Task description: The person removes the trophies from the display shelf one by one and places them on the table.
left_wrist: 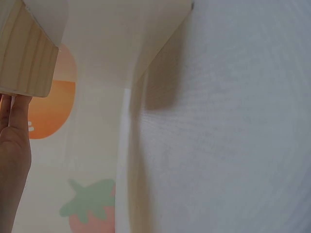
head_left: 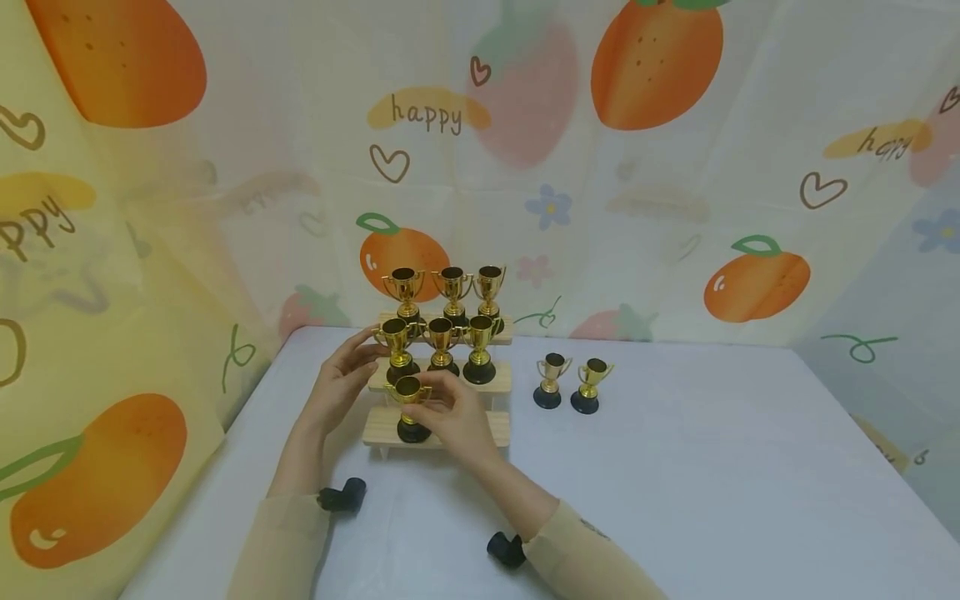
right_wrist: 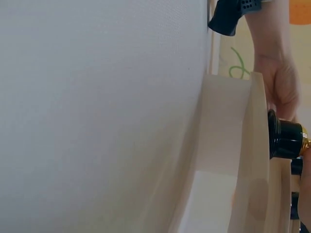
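A small gold trophy (head_left: 412,429) with a black base stands on the left part of the lowest step of a three-step wooden stand (head_left: 381,426). My right hand (head_left: 459,419) pinches this trophy by its cup and stem. In the right wrist view its black base (right_wrist: 287,140) sits at the surface of the board. My left hand (head_left: 339,387) is at the stand's left side, its fingers (left_wrist: 19,112) extended against the end of a wooden board (left_wrist: 29,58). Three trophies (head_left: 442,335) line the middle step and three more (head_left: 453,287) the top one.
Two more trophies (head_left: 550,379) (head_left: 592,385) stand side by side on the white tabletop (head_left: 712,467), right of the stand. Behind the table hangs a fruit-printed cloth (head_left: 660,192). Black wrist cameras (head_left: 343,495) are worn at both cuffs.
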Available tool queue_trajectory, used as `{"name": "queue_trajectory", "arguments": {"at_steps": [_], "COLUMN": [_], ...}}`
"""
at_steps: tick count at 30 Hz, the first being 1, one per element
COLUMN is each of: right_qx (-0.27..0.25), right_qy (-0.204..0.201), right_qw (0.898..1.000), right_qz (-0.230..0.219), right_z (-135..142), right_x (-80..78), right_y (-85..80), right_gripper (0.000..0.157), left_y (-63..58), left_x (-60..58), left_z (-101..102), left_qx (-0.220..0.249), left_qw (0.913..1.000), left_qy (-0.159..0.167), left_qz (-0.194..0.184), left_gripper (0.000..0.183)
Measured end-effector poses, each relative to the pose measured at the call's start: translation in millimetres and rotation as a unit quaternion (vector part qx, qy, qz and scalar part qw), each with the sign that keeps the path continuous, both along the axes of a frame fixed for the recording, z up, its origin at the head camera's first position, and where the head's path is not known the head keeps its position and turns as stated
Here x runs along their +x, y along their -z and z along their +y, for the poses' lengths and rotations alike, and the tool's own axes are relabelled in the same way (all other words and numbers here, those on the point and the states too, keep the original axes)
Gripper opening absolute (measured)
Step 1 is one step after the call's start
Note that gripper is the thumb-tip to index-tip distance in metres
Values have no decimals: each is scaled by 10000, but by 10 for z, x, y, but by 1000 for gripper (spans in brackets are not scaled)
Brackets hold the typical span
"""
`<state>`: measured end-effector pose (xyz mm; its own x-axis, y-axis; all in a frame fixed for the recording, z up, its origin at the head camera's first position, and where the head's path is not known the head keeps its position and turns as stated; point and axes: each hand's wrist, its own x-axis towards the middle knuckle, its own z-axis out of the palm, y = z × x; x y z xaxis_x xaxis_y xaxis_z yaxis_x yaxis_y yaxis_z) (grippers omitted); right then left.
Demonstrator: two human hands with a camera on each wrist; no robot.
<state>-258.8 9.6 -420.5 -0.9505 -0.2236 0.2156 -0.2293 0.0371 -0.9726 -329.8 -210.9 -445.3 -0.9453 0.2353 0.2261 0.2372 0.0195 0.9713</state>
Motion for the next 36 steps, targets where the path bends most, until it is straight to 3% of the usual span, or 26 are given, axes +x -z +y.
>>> {"name": "queue_trajectory", "arguments": {"at_steps": [36], "right_qx": [219], "right_qy": [512], "right_qw": [9984], "right_qz": [124], "right_z": [704], "right_x": [17], "right_y": [28], "right_gripper": [41], "left_y": [24], "left_x": [-18], "left_z": [-3], "left_qx": [188], "left_qw": [9998], "left_qy": [28], "left_qz": [-60], "left_gripper": [56]}}
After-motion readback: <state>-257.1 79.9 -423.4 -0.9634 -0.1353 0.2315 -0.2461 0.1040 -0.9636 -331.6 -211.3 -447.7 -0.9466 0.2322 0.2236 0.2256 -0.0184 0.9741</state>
